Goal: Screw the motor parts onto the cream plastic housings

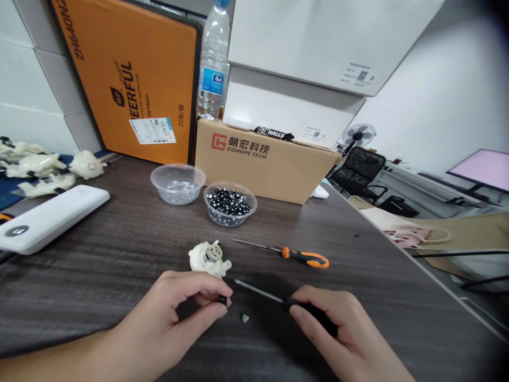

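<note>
The left hand (159,323) is nearly closed at lower centre of the frame. A small black part (222,300) is pinched by its fingertips, and a white plastic housing (209,259) sits directly above them; whether the two are joined cannot be told. The right hand (330,323) is closed around a black-handled screwdriver (292,303). The screwdriver's long axis is set diagonally, from lower right up towards the left, with its tip just beside the housing but apart from it. The left hand is the nearer to the housing.

A small grey-green cone (245,318) lies on the desk (99,276) between the hands. An orange-and-black screwdriver (306,258) is laid just above them. Farther up, at centre, a clear plastic bowl of metal screws (178,184) and a clear bowl of small black-and-silver parts (229,204) are placed side by side. Behind them stands a cardboard box (254,159). A white power bank (47,220) lies at left, and white plastic assemblies (35,167) are grouped at upper left.
</note>
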`<action>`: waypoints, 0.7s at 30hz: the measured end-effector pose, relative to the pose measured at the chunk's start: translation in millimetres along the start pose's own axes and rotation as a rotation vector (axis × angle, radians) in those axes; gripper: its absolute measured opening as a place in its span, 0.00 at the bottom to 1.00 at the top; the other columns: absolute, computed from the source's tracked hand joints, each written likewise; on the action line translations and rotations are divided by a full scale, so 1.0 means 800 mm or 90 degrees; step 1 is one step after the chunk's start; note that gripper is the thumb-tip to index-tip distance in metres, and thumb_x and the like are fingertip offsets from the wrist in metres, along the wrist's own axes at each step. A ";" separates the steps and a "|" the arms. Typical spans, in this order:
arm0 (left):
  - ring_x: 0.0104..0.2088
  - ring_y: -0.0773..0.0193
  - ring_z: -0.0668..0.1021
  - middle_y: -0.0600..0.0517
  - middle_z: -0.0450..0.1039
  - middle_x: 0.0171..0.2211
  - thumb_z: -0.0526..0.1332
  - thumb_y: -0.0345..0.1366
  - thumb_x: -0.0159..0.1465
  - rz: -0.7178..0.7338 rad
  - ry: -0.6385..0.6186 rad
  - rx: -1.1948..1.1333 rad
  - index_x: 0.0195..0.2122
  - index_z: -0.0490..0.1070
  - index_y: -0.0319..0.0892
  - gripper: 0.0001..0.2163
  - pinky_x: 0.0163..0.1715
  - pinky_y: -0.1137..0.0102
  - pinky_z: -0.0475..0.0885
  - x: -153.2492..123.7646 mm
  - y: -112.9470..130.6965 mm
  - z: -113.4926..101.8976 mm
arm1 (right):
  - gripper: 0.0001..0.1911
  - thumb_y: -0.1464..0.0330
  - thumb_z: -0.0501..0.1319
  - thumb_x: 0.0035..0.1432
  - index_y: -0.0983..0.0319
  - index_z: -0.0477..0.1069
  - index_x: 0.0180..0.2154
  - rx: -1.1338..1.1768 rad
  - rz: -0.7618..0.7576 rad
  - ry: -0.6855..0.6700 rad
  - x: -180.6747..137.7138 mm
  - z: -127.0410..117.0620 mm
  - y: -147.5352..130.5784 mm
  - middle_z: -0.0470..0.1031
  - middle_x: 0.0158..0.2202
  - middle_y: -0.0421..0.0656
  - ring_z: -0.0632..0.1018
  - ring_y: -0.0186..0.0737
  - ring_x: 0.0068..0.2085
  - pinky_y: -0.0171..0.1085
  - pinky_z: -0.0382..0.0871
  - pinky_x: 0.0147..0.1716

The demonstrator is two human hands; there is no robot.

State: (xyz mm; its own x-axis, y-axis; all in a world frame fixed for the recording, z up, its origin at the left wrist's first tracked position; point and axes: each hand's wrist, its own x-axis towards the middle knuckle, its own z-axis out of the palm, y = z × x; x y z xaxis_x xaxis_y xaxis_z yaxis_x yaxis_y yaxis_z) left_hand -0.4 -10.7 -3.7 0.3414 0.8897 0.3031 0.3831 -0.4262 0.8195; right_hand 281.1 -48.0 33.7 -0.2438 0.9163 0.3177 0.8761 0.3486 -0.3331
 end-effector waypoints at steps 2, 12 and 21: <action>0.35 0.69 0.82 0.60 0.82 0.35 0.66 0.31 0.64 0.023 -0.015 -0.033 0.40 0.81 0.56 0.09 0.39 0.77 0.77 0.002 0.001 -0.001 | 0.14 0.55 0.57 0.71 0.52 0.79 0.40 0.008 0.003 -0.002 -0.002 0.001 0.001 0.84 0.37 0.38 0.84 0.43 0.37 0.36 0.78 0.35; 0.37 0.72 0.80 0.60 0.79 0.36 0.67 0.28 0.62 0.106 -0.028 -0.084 0.40 0.77 0.53 0.11 0.41 0.79 0.75 -0.008 -0.004 -0.002 | 0.18 0.52 0.56 0.70 0.53 0.80 0.39 0.031 0.014 0.007 -0.003 -0.001 -0.003 0.84 0.36 0.39 0.84 0.44 0.36 0.37 0.79 0.35; 0.35 0.65 0.80 0.55 0.79 0.33 0.67 0.39 0.63 -0.096 -0.043 -0.125 0.36 0.81 0.50 0.03 0.38 0.73 0.75 -0.006 -0.004 0.003 | 0.18 0.51 0.59 0.69 0.54 0.81 0.39 0.026 -0.008 0.079 -0.008 0.004 0.002 0.84 0.34 0.41 0.84 0.43 0.34 0.36 0.82 0.32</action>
State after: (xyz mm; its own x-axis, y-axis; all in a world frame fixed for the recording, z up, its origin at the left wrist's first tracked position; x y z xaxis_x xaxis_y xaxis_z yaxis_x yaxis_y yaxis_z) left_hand -0.9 -13.8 -9.0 0.3525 0.9250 0.1421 0.2619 -0.2433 0.9339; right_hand 283.1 -52.8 28.4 -0.1986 0.8816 0.4282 0.8555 0.3691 -0.3632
